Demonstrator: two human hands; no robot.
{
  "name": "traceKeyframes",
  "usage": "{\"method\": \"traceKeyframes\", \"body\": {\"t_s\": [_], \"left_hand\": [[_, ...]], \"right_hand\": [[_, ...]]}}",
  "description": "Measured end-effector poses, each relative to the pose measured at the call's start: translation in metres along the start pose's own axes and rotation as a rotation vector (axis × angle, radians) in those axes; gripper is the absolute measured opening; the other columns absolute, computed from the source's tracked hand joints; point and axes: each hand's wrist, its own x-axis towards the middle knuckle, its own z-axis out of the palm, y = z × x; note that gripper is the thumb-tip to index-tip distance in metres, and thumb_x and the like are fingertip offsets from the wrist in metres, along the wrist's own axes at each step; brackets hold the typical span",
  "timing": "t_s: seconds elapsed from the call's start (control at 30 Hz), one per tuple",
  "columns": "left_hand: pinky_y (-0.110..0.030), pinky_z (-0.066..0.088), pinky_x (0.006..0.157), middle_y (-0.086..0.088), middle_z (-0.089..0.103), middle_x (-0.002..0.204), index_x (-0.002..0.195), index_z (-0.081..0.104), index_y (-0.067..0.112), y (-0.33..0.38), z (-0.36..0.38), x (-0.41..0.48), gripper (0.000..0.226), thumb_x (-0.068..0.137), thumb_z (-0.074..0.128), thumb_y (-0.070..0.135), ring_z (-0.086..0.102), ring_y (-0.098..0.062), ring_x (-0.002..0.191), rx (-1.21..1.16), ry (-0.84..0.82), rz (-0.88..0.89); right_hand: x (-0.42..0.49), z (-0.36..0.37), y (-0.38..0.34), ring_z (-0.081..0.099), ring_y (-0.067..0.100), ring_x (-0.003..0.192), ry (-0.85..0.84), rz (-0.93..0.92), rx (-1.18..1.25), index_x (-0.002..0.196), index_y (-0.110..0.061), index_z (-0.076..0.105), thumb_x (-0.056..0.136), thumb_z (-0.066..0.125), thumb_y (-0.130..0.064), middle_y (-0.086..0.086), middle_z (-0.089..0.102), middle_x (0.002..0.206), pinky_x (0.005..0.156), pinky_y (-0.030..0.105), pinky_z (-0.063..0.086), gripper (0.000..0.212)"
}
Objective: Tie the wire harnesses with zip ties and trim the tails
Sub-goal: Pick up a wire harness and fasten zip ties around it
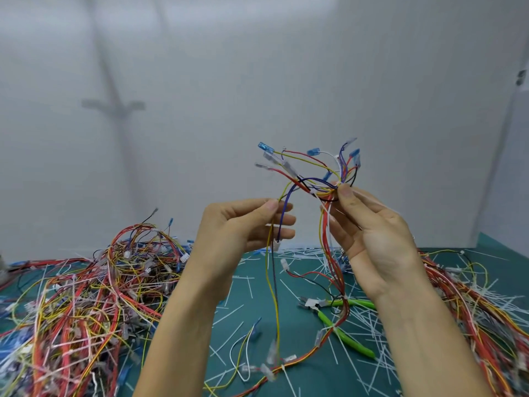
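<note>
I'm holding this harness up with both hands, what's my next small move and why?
Probably bring the yellow and blue wires pinched by the left hand over to the bundle the right hand pinches; they hang apart from it, so nothing is gathered for a tie.

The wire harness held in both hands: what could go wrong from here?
The wire harness hangs down across the green-handled cutters; lifting it may drag them. Above the right hand the terminal ends fan out, so a tie may miss some wires. The left hand pinches only two thin wires, which may slip.
</note>
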Motion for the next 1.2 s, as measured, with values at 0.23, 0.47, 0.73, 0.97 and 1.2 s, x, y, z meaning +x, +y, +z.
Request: {"method": "traceKeyframes", "body": {"t_s": [0.23,0.47,0.73,0.97,1.2], "left_hand": [[-0.021,0.057,0.074,-0.005,0.077,0.093,0.111,0.067,0.014,-0.004,0.005,0.001,0.041,0.074,0.083,0.024,0.073,-0.014,0.087,0.126,-0.168,0.007],[-0.031,0.059,0.064,-0.013,0.074,0.076,0.112,0.060,0.009,-0.010,0.010,0.005,0.039,0.078,0.078,0.004,0.072,-0.023,0.066,0.028,0.028,0.159],[-0.026,0.058,0.059,-0.003,0.076,0.079,0.114,0.047,0.013,-0.015,-0.007,0.014,0.034,0.089,0.067,0.002,0.075,-0.025,0.070,-0.287,0.478,0.216],[-0.026,0.060,0.066,-0.005,0.074,0.086,0.114,0.054,0.003,-0.022,-0.016,0.022,0.021,0.094,0.059,0.006,0.075,-0.017,0.076,-0.624,0.515,0.133],[-0.023,0.053,0.062,-0.002,0.071,0.076,0.097,0.057,0.010,-0.027,-0.003,0.024,0.022,0.098,0.054,0.031,0.065,-0.011,0.059,-0.453,0.268,-0.164]], "right_hand": [[-0.004,0.005,0.001,0.073,0.013,0.077,-0.105,-0.067,-0.090,0.091,-0.012,0.075,0.077,0.068,-0.018,0.005,0.077,0.088,0.063,0.019,0.056,0.016],[-0.009,0.004,-0.002,0.066,0.017,0.116,-0.458,-0.083,-0.249,0.131,-0.011,0.059,0.082,0.065,-0.018,0.002,0.072,0.120,0.097,0.023,0.051,0.049],[-0.007,-0.012,0.012,0.068,0.008,0.106,-0.819,0.259,-0.834,0.115,-0.028,0.066,0.088,0.066,-0.033,-0.005,0.075,0.110,0.099,0.025,0.050,0.027],[-0.007,0.002,0.034,0.068,0.014,0.068,-0.625,0.186,-0.591,0.105,-0.002,0.070,0.098,0.053,-0.001,0.003,0.067,0.070,0.074,0.026,0.059,0.019],[-0.006,0.005,0.035,0.069,0.016,0.068,-0.490,0.138,-0.503,0.098,-0.008,0.072,0.096,0.057,-0.005,0.004,0.069,0.071,0.073,0.032,0.061,0.016]]}}
